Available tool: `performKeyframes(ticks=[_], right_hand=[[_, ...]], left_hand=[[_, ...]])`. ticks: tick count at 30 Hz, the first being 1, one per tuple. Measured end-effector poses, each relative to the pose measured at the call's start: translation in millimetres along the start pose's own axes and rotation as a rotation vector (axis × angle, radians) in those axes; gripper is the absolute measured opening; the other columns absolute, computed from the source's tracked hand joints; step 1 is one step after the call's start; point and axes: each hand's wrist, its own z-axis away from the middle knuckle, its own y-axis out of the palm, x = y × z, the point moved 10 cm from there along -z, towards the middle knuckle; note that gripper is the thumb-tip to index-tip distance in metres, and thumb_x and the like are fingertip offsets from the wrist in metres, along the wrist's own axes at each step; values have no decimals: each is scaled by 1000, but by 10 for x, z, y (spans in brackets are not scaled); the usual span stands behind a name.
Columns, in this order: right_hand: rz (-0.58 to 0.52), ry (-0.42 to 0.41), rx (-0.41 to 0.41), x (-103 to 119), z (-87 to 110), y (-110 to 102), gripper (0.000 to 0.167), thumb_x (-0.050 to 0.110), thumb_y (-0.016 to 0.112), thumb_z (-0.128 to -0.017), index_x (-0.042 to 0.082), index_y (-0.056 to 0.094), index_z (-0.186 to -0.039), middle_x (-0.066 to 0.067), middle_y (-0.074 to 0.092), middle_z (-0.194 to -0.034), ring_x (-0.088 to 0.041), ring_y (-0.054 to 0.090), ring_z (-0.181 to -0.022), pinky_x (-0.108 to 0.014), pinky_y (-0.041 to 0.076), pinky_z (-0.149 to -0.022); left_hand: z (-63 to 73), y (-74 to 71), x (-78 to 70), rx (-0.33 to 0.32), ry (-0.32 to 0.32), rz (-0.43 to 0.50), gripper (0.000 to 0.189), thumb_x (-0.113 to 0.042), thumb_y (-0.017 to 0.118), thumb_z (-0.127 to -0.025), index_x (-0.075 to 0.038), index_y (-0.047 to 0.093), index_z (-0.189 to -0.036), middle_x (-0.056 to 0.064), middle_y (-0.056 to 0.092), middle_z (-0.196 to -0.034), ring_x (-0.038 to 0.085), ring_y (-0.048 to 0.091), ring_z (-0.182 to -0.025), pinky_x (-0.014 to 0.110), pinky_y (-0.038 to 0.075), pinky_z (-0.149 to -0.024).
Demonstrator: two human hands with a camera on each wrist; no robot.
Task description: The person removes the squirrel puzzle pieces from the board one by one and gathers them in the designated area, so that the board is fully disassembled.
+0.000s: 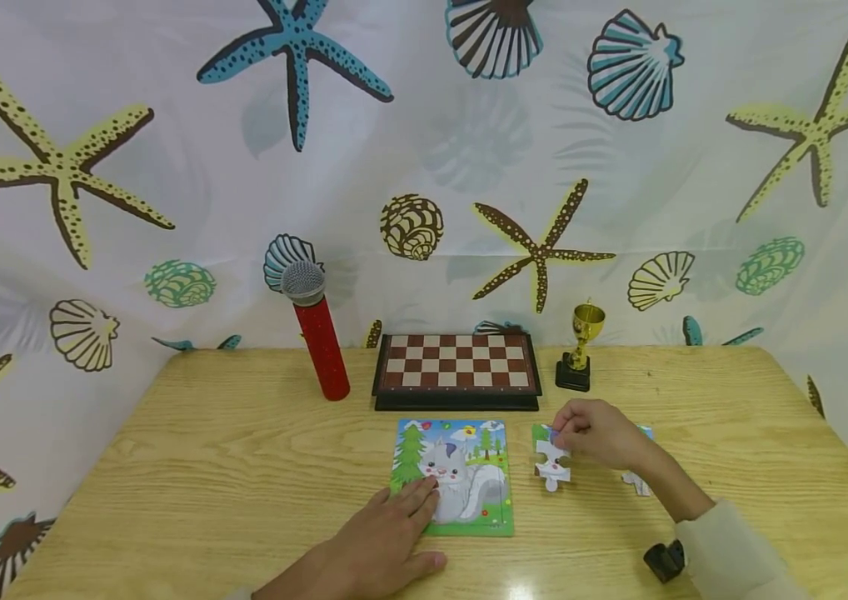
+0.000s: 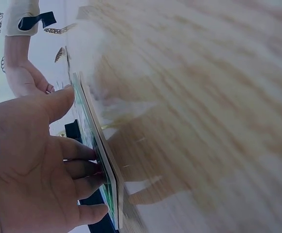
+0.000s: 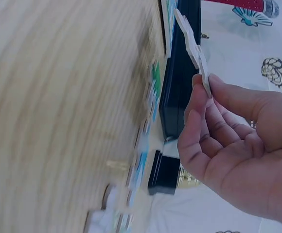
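A puzzle board (image 1: 461, 467) with a white squirrel picture lies flat on the table. My left hand (image 1: 390, 533) rests its fingertips on the board's lower left part, fingers fairly straight. In the left wrist view, that hand (image 2: 39, 160) touches the top of the board (image 2: 99, 141), seen edge-on. Right of the board, my right hand (image 1: 596, 433) pinches a white puzzle piece (image 1: 553, 471) between thumb and fingers. The right wrist view shows this piece (image 3: 190, 43) raised above the table. Loose pieces (image 1: 638, 483) lie partly hidden behind the right hand and forearm.
Behind the board stands a chessboard (image 1: 457, 367). A red microphone (image 1: 322, 342) is upright at left, and a gold trophy cup (image 1: 580, 346) at right. A black object (image 1: 665, 561) is at the right sleeve. A patterned cloth (image 1: 424, 150) hangs behind the table (image 1: 244, 450).
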Motion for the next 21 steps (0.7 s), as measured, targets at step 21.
performKeyframes(ticks=[21], right_hand=[[127, 88, -49, -463, 252, -234, 8, 9, 64, -89, 2, 62, -92, -4, 62, -77, -12, 53, -67, -22, 44, -58]], left_hand=[[-12, -3, -1, -12, 2, -4, 75, -58, 46, -92, -7, 36, -146, 8, 29, -156, 24, 28, -144, 56, 30, -110]])
